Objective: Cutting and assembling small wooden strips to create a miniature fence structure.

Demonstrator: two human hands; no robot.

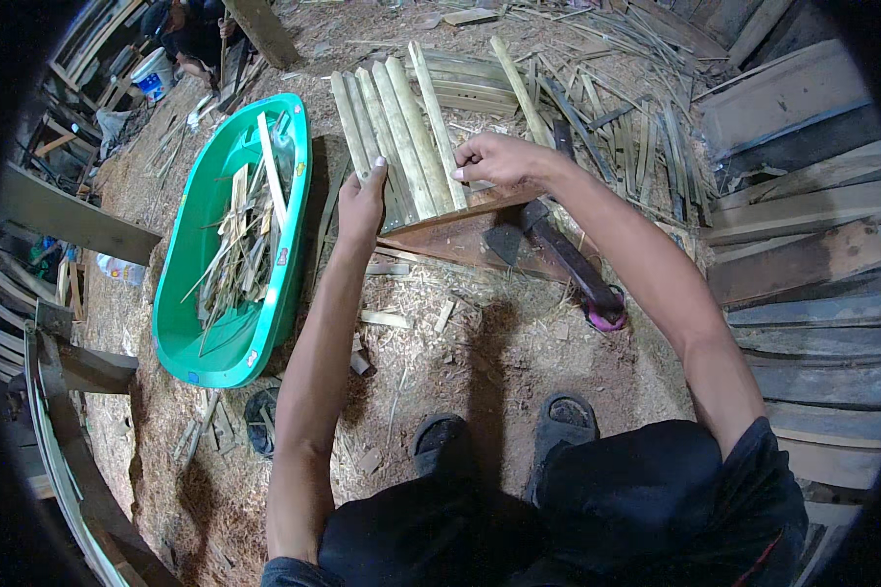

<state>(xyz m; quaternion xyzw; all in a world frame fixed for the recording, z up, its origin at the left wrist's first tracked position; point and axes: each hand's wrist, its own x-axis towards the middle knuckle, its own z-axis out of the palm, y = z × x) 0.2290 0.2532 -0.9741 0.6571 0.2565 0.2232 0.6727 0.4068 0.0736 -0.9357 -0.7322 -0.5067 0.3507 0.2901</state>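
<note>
A row of pale wooden slats with pointed tops (pixel 394 132) stands side by side in front of me, leaning slightly away. My left hand (pixel 362 205) grips the leftmost slats near their lower end, thumb on the front and fingers mostly hidden behind. With bent fingers, my right hand (pixel 504 161) pinches the lower part of a separate slat (pixel 429 103), just right of the row with a narrow gap at its top. Below the slats lies a reddish-brown board (pixel 450 235). A hatchet with a dark handle (pixel 578 262) rests at the board's right end, under my right forearm.
A green plastic tub (pixel 166 293) holding wood splints stands at left. Loose strips (pixel 646 147) litter the far right, and stacked planks (pixel 803 284) line the right side. Wood shavings cover the ground around my sandals (pixel 568 416). Another person (pixel 191 34) is at the far left.
</note>
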